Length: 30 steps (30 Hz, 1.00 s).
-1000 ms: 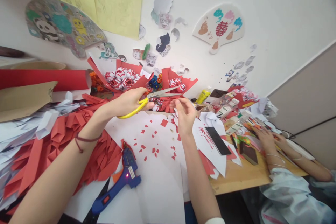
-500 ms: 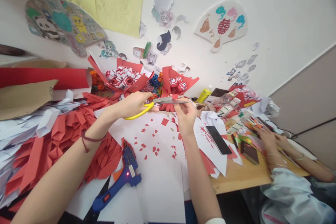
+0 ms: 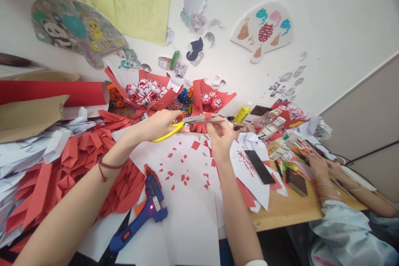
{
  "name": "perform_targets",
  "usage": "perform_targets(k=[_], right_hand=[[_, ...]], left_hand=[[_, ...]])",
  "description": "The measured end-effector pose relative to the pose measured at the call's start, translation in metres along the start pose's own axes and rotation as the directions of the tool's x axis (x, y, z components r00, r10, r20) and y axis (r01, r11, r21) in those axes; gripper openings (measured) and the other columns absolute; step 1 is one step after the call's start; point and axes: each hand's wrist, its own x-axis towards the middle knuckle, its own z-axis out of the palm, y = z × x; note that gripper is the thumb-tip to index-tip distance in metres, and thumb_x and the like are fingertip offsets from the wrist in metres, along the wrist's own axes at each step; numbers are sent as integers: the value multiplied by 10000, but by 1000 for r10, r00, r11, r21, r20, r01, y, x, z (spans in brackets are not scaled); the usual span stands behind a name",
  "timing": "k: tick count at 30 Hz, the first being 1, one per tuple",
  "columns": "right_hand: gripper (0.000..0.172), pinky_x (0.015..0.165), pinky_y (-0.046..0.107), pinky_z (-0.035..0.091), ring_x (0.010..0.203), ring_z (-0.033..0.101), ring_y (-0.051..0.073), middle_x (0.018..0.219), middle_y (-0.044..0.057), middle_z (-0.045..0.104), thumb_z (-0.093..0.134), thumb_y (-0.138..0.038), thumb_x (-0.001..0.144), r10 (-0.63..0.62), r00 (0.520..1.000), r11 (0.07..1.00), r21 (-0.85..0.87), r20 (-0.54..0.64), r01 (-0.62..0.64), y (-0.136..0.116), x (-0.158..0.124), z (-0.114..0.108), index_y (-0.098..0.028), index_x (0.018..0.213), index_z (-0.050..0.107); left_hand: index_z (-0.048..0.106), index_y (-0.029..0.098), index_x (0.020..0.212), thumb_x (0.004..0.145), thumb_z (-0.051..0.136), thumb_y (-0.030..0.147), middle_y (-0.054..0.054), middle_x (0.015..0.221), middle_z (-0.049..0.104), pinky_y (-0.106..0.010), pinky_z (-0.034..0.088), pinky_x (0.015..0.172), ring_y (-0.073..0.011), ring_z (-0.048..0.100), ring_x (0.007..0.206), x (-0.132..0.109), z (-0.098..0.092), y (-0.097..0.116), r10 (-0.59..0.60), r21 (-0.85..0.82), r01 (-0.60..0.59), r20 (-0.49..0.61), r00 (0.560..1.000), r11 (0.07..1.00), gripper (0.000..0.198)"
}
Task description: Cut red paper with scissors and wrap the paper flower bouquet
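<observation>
Two bare hands met above the table [image 3: 293, 212], in front of a white wall. The left hand [image 3: 160, 124] had its fingers [image 3: 177, 126] pressed together through the yellow handle of the scissors [image 3: 199, 119]. The metal blades pointed away from these fingers toward the right hand [image 3: 222, 138] and were almost closed. The fingers [image 3: 215, 128] of the right hand were pinching a small red paper piece [image 3: 207, 115] from below. This piece stood just at the blades, touching them, between the fingertips of the two hands.

Under the fingers of both hands lay a white sheet [image 3: 187, 216] with many small red scraps [image 3: 183, 172] on it. Nearer to the person than the left fingers, a blue glue gun [image 3: 140, 216] lay on this sheet, and its small red lamp was on. Out beyond the left wrist there was a big pile of folded red and white paper [image 3: 71, 162]. Behind the fingers, against the wall, two paper bouquets [image 3: 145, 91] in red wrapping were standing. On the outer side of the right fingers, near them, a black phone [image 3: 258, 166] lay on white paper, and a little farther back stood a yellow bottle [image 3: 242, 113].

Well apart from the right fingers, at the far end of the table, another person's hands [image 3: 318, 162] rested among coloured papers. I could not tell what those hands were holding.
</observation>
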Motion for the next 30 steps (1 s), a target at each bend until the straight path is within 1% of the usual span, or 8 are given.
perform_targets(k=[7, 11, 13, 17, 22, 25, 27, 30], right_hand=[[166, 924, 359, 555, 938, 689, 193, 956, 45, 729, 694, -320, 803, 11, 999, 1000, -2, -36, -11, -1, -1, 2, -196, 915, 690], [139, 884, 350, 564, 863, 691, 187, 865, 32, 720, 692, -330, 799, -4, 996, 1000, -13, -92, 3, 0, -1, 3, -198, 828, 661], [133, 895, 360, 559, 854, 691, 188, 856, 33, 715, 673, -331, 813, -7, 993, 1000, -1, -116, 7, 1, -1, 5, -201, 808, 644], [114, 942, 378, 540, 903, 691, 194, 923, 48, 714, 665, -308, 821, -8, 985, 998, 53, -173, 17, 4, -2, 7, -199, 805, 635], [86, 935, 367, 542, 917, 695, 188, 905, 43, 708, 696, -263, 798, 4, 962, 991, 128, -274, 32, 6, -2, 11, -185, 809, 659], [68, 946, 381, 543, 899, 710, 182, 915, 39, 720, 690, -246, 808, 21, 954, 980, 194, -299, 39, 6, -3, 13, -189, 807, 651], [67, 954, 398, 543, 889, 720, 184, 938, 42, 727, 679, -248, 818, 30, 951, 974, 224, -308, 41, 6, -3, 14, -193, 814, 640], [84, 954, 410, 546, 913, 725, 197, 953, 48, 734, 667, -269, 828, 38, 945, 978, 204, -324, 30, 8, -4, 15, -198, 828, 621]], left_hand=[[560, 185, 851, 814, 557, 607, -31, 716, 600, -256, 318, 573, -173, 526, 615, 2, 3, 0, -16, -11, 16, -20, 1000, 1000, 424], [533, 187, 816, 828, 537, 617, -30, 719, 592, -253, 308, 565, -173, 531, 613, 4, 9, 3, -3, 0, 3, -40, 999, 1000, 430], [507, 190, 802, 845, 518, 606, -30, 723, 587, -249, 301, 560, -172, 532, 619, 4, 12, 5, 17, -19, -18, -54, 998, 1000, 419], [444, 200, 746, 875, 489, 581, -24, 690, 565, -246, 281, 546, -159, 501, 594, 6, 23, 10, 22, -67, -27, -66, 998, 997, 405], [402, 210, 747, 877, 486, 598, -13, 667, 552, -252, 264, 543, -152, 488, 565, 10, 43, 13, -15, -118, 2, -104, 994, 993, 418], [346, 222, 717, 872, 483, 621, 15, 605, 492, -255, 257, 530, -141, 444, 523, 11, 53, 18, -34, -150, 13, -138, 990, 989, 449], [324, 228, 713, 874, 476, 631, 29, 579, 468, -254, 263, 523, -136, 431, 504, 11, 57, 22, -43, -193, 16, -133, 990, 981, 460], [309, 232, 709, 874, 468, 644, 35, 564, 456, -254, 263, 514, -133, 429, 492, 10, 61, 28, -50, -235, 19, -125, 991, 972, 472]])
